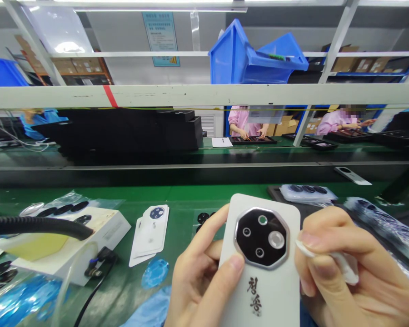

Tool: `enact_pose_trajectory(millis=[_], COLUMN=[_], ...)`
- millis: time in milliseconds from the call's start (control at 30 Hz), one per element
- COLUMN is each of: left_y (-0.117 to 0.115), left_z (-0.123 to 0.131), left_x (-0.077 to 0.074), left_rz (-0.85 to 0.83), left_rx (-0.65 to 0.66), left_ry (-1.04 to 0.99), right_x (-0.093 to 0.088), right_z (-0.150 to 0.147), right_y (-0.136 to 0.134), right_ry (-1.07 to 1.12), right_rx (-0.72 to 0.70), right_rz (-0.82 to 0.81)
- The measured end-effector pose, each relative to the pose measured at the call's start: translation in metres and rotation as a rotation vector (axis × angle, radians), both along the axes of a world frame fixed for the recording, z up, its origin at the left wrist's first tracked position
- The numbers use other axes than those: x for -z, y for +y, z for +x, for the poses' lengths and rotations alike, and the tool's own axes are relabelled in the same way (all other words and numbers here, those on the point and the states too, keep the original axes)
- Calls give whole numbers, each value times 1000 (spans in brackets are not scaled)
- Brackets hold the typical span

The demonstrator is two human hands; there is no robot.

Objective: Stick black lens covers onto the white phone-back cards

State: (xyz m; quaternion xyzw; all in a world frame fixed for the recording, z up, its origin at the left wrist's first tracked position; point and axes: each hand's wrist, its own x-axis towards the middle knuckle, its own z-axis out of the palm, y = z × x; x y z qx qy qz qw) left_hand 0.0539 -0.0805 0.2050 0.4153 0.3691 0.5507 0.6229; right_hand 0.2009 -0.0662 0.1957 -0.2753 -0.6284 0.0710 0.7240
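Note:
My left hand (pixel 201 277) is closed round a white phone back cover (pixel 276 295), gripping it by its left side with the thumb on the front. The cover is upright and faces me, with a black octagonal camera panel (pixel 261 237) in a silver frame and dark lettering below. Close to its right edge, my right hand (pixel 368 268) pinches a crumpled white wipe (pixel 348 268) between thumb and fingers. Two more white covers (pixel 152 236) lie partly overlapped on the green bench to the left. A small piece of blue film (pixel 155 273) rests just in front of them.
At left stand a white box (pixel 112 222) with a black hose (pixel 41 226) across it and crumpled blue film (pixel 23 299). Bagged black camera panels (pixel 306 191) lie at right, and another cover (pixel 352 175) sits farther back. Two co-workers in pink (pixel 238 120) work across the bench.

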Motion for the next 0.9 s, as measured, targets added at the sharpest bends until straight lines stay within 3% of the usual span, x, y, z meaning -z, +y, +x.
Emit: enact_pose_trajectory(millis=[467,600,667,733,800,900], left_y=[0,12,25,41,55,66], left_z=[2,7,12,17,21,21], left_x=[3,13,32,64,105,164], left_rz=[30,133,174,171,207,232], left_rx=[-26,-54,-31,18,38,-18], left_ry=[10,62,105,151,287,541], right_x=[1,0,2,8,22,55], right_z=[-1,0,5,15,25,35], right_y=[-2,6,22,46,73,111], right_ry=[-17,-80,-64,48,146,69], right_rx=[19,102,212,280,200,70], right_rz=[-11,-84,-172,-241,-320,-496])
